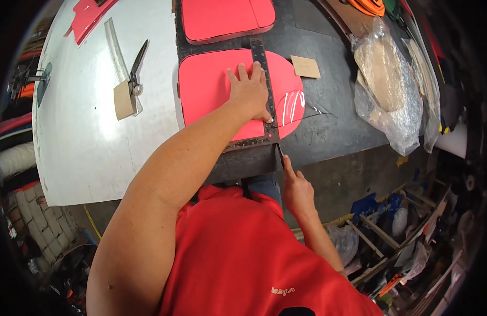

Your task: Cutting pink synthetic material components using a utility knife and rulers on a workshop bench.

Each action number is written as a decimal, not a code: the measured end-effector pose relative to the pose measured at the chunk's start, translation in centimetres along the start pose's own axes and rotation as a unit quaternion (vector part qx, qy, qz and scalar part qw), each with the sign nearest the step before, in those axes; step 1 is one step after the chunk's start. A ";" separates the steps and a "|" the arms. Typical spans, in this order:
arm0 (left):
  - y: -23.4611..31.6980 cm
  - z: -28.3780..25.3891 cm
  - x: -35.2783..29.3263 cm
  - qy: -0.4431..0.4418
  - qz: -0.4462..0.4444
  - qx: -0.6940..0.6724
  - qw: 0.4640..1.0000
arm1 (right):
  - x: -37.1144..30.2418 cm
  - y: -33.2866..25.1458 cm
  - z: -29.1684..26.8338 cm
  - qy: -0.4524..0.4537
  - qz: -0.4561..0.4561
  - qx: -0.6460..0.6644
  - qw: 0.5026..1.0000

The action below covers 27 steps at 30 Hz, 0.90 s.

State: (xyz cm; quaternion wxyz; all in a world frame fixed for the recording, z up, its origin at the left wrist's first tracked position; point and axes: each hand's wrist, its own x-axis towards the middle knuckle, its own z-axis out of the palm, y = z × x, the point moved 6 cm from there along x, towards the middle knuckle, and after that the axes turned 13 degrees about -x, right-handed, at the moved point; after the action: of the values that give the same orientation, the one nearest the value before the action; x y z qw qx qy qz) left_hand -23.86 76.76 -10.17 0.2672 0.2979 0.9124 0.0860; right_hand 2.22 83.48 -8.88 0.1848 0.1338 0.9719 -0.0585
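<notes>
A pink sheet point(206, 84) with rounded corners lies on the dark part of the table. Across it rests a dark L-shaped metal square point(259, 48), its long arm pointing away from me and its short arm along the sheet's near edge. My left hand point(248, 92) presses down flat with spread fingers, on the sheet and against the square's long arm. In my closed right hand point(297, 190) is a knife point(280, 152), its thin blade at the square's near right corner. To the right of the square, the pink sheet is glossy and creased.
Another pink piece point(227, 18) lies beyond. On the white tabletop point(75, 147) are scissors point(135, 73), a metal strip point(114, 50) and a brown card point(123, 100). A second card point(305, 67) and a plastic-wrapped bundle point(388, 84) lie to the right.
</notes>
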 end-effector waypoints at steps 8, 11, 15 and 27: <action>-1.1 0.7 -0.4 0.007 -0.003 -0.020 1.000 | 4.2 4.1 -8.5 0.075 0.088 0.281 0.953; -0.4 0.6 0.0 0.006 0.002 -0.019 1.000 | 11.8 5.2 -8.5 0.117 0.027 0.301 0.946; -0.4 0.6 -0.1 0.007 -0.003 -0.021 1.000 | 20.1 2.8 -7.0 0.060 -0.085 0.307 0.946; -0.6 0.5 -0.6 0.008 0.001 -0.038 0.999 | 28.7 8.8 -7.6 0.024 0.041 0.481 0.876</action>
State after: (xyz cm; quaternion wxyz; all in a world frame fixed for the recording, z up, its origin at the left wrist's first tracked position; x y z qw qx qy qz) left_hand -23.52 75.95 -10.52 0.2711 0.2877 0.9103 0.1227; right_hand -23.64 100.02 -13.21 0.0766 0.2470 0.8219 -0.5076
